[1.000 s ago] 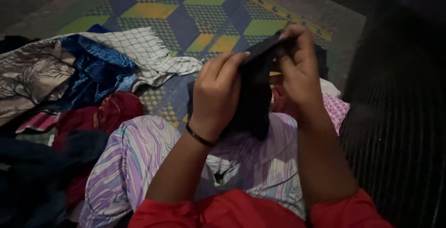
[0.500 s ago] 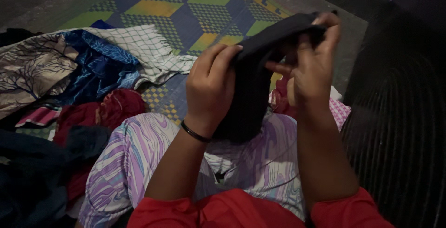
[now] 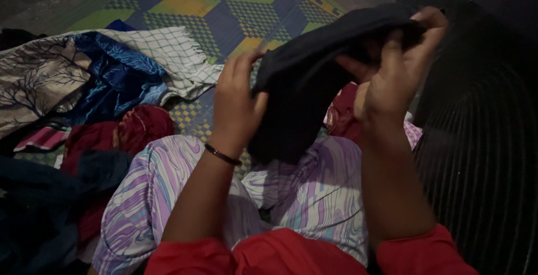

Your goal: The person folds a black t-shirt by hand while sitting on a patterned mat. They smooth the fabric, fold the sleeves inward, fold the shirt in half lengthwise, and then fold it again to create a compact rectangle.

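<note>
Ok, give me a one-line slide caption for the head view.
Both hands, left hand and right hand, hold up a dark garment above the lap, beside a clothes pile.

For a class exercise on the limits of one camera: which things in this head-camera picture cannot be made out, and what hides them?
- Dark garment: its kind, bunched between left hand and right hand.
- Right fingertips: tucked into the garment.
- Red cloth: mostly behind the garment.
- Dark clothes pile: lost in shadow, cut by the left edge.

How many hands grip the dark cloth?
2: the left hand grips the dark cloth at its lower left edge, the right hand at its upper right end.
</note>
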